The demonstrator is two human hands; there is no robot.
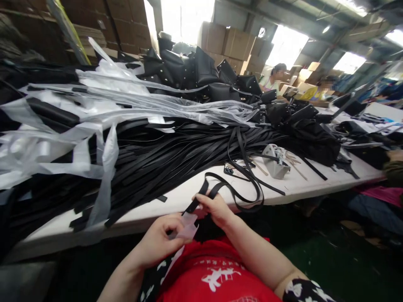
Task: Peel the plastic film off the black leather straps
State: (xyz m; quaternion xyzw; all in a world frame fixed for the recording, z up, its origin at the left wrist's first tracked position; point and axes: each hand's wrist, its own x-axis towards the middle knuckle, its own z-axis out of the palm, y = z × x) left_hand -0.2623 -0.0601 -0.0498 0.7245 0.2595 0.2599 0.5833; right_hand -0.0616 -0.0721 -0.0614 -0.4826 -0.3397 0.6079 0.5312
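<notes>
Pinched in my right hand [214,206] is a long black strap [231,188], which loops over the table's front edge and back toward a pile of similar straps. Its near end points down between my hands. My left hand [166,235] is closed on a thin translucent plastic strip [189,226], which lies right at the strap's end. Whether the plastic is still joined to the strap I cannot tell. Both hands are just in front of the table edge, above a red apron [217,272].
Black straps [163,155] cover the white table [182,186], with plastic strips [103,167] over them. Black bags [201,69] are heaped behind. A phone [231,170] and a small grey container [275,163] sit to the right. Two people work at the back right.
</notes>
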